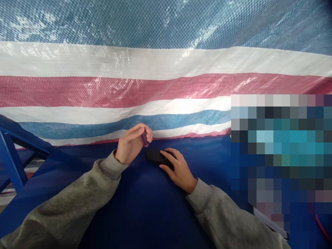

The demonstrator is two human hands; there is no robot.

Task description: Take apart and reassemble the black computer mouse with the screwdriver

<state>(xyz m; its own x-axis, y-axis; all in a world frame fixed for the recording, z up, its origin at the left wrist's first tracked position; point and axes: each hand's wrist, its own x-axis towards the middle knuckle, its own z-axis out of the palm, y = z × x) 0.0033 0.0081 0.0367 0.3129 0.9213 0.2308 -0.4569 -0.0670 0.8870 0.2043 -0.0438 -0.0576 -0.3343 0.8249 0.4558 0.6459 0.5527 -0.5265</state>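
Observation:
My left hand (132, 143) is raised a little over the blue tabletop (145, 207), its fingers curled around a small dark purple thing (144, 138). Most of that thing is hidden by the fingers, so its kind cannot be made out. Just to the right, a black oblong object with rounded ends (154, 155) lies on the table. My right hand (178, 169) grips its right end, thumb on the near side and fingers over the top and far side. The two hands are apart, with the black object's left end below my left hand.
A striped plastic sheet (116, 91) in blue, white and red hangs behind the table. Blue frame bars (12, 155) stand at the left edge. A blurred, blocked-out area covers the right side, with a red cable (321, 226) beneath it.

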